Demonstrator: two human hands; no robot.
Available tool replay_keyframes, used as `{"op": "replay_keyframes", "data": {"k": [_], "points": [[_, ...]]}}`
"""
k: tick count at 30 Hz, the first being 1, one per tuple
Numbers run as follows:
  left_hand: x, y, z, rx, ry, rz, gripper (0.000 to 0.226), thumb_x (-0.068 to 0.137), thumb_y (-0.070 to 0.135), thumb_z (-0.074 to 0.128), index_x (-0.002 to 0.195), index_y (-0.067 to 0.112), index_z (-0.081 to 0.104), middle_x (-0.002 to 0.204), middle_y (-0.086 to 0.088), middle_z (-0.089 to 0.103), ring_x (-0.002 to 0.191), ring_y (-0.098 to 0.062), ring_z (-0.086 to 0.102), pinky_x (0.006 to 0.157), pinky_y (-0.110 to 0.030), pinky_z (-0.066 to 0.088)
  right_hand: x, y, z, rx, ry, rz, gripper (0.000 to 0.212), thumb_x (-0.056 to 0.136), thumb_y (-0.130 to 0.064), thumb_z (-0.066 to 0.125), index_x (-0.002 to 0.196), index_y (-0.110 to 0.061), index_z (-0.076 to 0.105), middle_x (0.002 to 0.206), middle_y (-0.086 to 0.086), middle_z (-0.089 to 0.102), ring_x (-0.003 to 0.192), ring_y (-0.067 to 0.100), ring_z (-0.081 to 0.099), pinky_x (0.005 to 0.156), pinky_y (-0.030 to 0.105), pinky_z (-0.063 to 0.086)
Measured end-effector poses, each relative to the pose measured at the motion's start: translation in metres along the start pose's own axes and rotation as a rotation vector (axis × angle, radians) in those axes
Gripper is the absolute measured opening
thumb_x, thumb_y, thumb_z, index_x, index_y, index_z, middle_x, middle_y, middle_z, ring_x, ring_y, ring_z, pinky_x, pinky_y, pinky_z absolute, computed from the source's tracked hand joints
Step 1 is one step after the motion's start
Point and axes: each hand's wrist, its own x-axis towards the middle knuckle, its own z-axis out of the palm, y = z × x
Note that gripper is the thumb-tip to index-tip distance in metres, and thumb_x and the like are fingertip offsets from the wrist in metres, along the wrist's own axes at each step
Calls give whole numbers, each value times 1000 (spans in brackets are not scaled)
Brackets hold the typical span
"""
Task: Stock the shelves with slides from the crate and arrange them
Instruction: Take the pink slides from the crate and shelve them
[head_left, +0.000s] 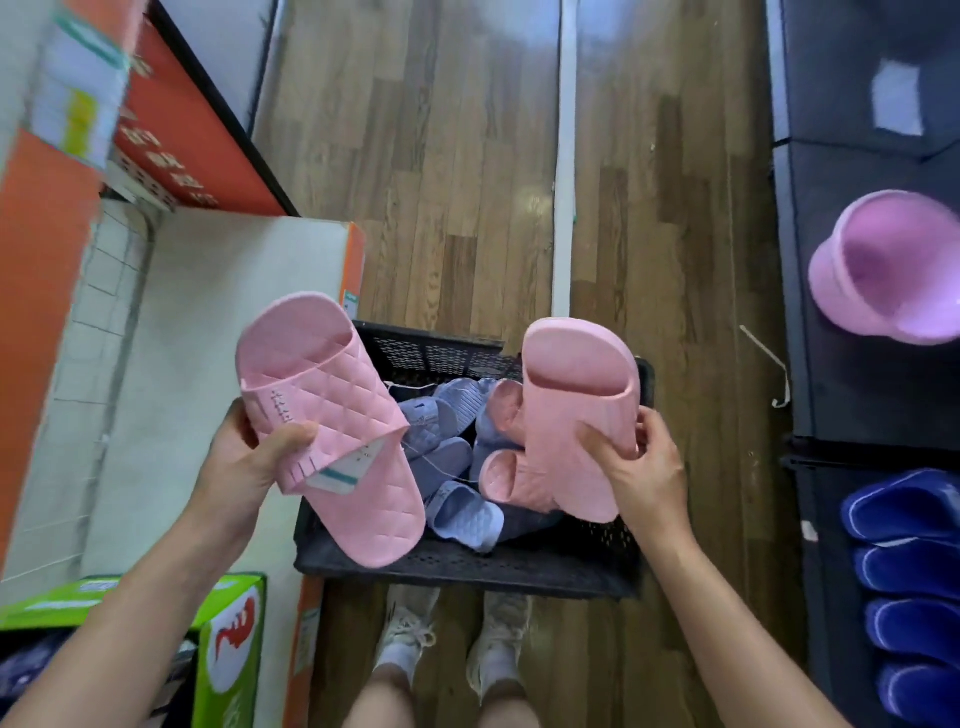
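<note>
My left hand (249, 457) grips a pink quilted slide (332, 415) by its strap edge; a paper tag hangs from it. My right hand (639, 467) grips a second pink slide (576, 415) by its strap. Both slides are held above a black plastic crate (467, 566) on the floor. Inside the crate lie several lavender slides (457, 509) and pink slides (504, 473), jumbled together. On the dark shelf (831, 364) at the right sit a purple slide (893, 265) and a row of blue slides (914, 571).
A white and orange display unit (208, 338) stands at the left, close to the crate. A green carton (228, 649) sits at the lower left. My feet in pale sneakers (457, 634) stand on the wooden floor (457, 156) just behind the crate.
</note>
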Motion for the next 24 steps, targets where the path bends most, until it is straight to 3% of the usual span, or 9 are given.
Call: {"op": "replay_keyframes", "data": {"k": [9,16,19,24], "points": [[-66,106,11,77,-169,46,64,41,41,71,100,22,54,98,-2,64,86,-17,61,63,-18,53,-110,-91,-66,107,82,-2,61,63,-54,66,114,-25,48,98,-15,58,83,7,60,60,21,48],[-116,191,52,146,-387,139,60,47,36,70,105,27,55,86,14,70,77,-3,67,54,-16,50,-178,-139,-127,242,213,-22,63,53,-61,67,106,-29,54,99,-8,64,88,10,63,68,26,54],[-133,217,70,166,-462,153,76,44,39,69,115,16,55,98,2,70,82,-12,68,57,-22,51,-205,-149,-161,290,312,-40,57,53,-64,68,99,-32,56,93,-11,66,85,8,64,66,25,52],[-172,248,108,195,-597,193,69,43,37,69,109,18,58,99,-6,67,83,-22,65,65,-35,51,-257,-152,-211,354,508,-34,48,58,-62,68,97,-36,54,94,-17,64,85,5,62,67,26,51]]}}
